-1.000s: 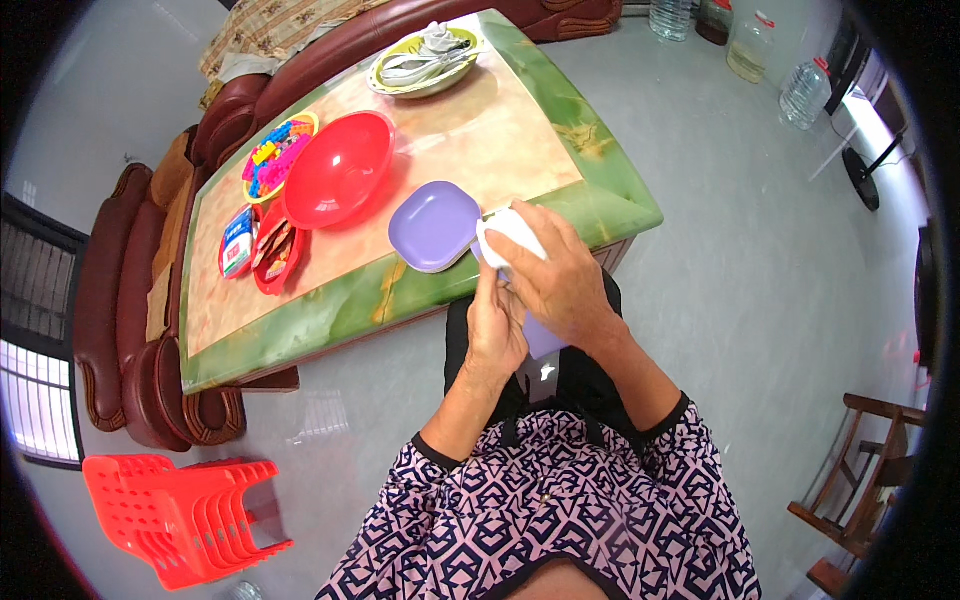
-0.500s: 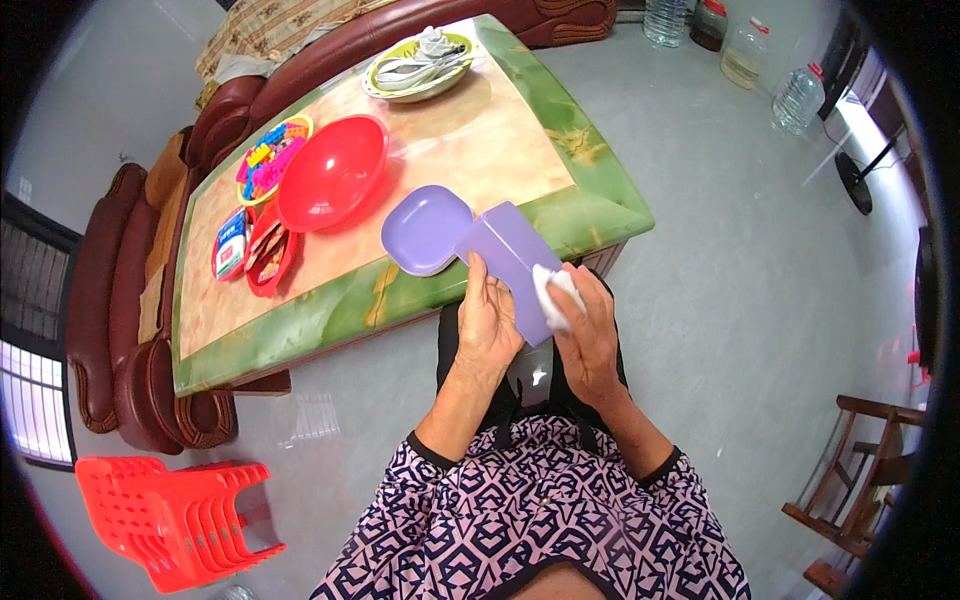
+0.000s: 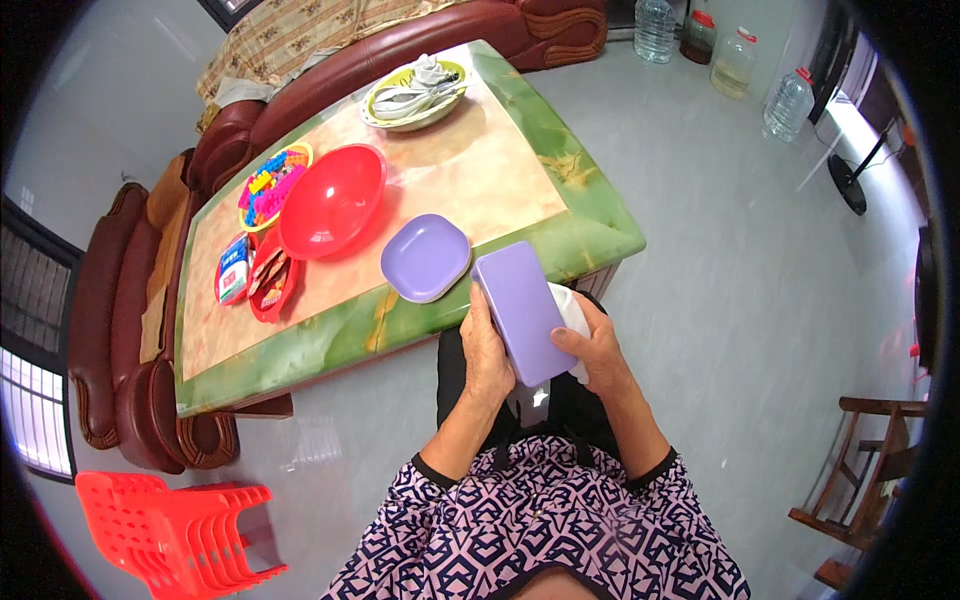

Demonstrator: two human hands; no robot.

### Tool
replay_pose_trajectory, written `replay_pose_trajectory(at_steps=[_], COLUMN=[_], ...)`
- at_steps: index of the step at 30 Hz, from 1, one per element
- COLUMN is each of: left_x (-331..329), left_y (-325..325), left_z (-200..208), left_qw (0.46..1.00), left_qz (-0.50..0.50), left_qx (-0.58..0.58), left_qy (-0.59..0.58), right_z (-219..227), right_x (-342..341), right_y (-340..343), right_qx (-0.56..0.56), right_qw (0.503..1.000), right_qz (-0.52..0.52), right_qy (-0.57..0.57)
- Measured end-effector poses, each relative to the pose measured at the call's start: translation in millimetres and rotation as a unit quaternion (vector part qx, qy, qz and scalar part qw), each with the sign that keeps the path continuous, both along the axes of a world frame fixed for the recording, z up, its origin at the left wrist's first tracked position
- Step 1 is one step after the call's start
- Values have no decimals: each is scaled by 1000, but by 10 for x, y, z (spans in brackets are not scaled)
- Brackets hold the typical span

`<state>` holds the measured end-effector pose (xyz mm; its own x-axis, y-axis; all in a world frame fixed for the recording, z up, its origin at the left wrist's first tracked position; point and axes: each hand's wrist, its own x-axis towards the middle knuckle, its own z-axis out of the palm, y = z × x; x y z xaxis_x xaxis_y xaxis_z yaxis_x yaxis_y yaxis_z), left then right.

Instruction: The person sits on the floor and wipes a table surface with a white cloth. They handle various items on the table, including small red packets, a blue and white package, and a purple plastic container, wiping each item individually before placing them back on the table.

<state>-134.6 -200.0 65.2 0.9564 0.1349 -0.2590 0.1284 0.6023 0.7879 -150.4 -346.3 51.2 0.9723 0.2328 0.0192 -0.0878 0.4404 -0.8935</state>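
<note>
A purple rectangular tray [image 3: 520, 308] is held over my lap, just off the near edge of the green-bordered table [image 3: 470, 290]. My left hand [image 3: 487, 352] grips its left long edge. My right hand [image 3: 597, 350] holds its right side, with a white cloth [image 3: 574, 308] bunched under the fingers against the tray. A purple square plate [image 3: 426, 257] lies on the table right next to the tray's far end.
On the table stand a red bowl [image 3: 333, 200], a yellow plate of coloured pieces [image 3: 268, 185], a small red dish [image 3: 273, 285] and a green plate with spoons [image 3: 415, 95]. A dark red sofa [image 3: 110, 330] flanks the table. Red stools [image 3: 170, 535] are stacked lower left; bottles [image 3: 735, 60] stand far right.
The cloth was first wiped over something near the plate. Now the purple tray is turned lengthwise in both hands, and the cloth has slid to its right side.
</note>
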Motion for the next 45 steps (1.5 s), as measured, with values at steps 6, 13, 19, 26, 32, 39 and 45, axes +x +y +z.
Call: replay_pose_trajectory(at_steps=[6,13,19,26,32,39,45], left_x=[-8,4,-5,-59,-140,-62,66], left_y=[72,20,33,75,89,133,52], left_z=[125,141,76,-90,-31,-59,-51], left_qw=[990,992,995,962,944,989,992], left_qz=[-97,-51,-28,-52,-69,-55,34], left_qx=[37,27,25,232,271,73,-106], left_qy=[-96,-109,-94,-138,-177,-113,-64], right_z=[123,265,244,575,493,428,329], right_x=[124,52,230,286,388,443,90], right_y=[-108,85,82,143,136,2,414], right_qx=[-347,-488,-487,-465,-489,-503,-583], right_qw=[870,704,711,693,715,714,627], right_qz=[-185,-203,-274,-259,-210,-305,-233], right_qy=[-298,-474,-427,-485,-453,-380,-462])
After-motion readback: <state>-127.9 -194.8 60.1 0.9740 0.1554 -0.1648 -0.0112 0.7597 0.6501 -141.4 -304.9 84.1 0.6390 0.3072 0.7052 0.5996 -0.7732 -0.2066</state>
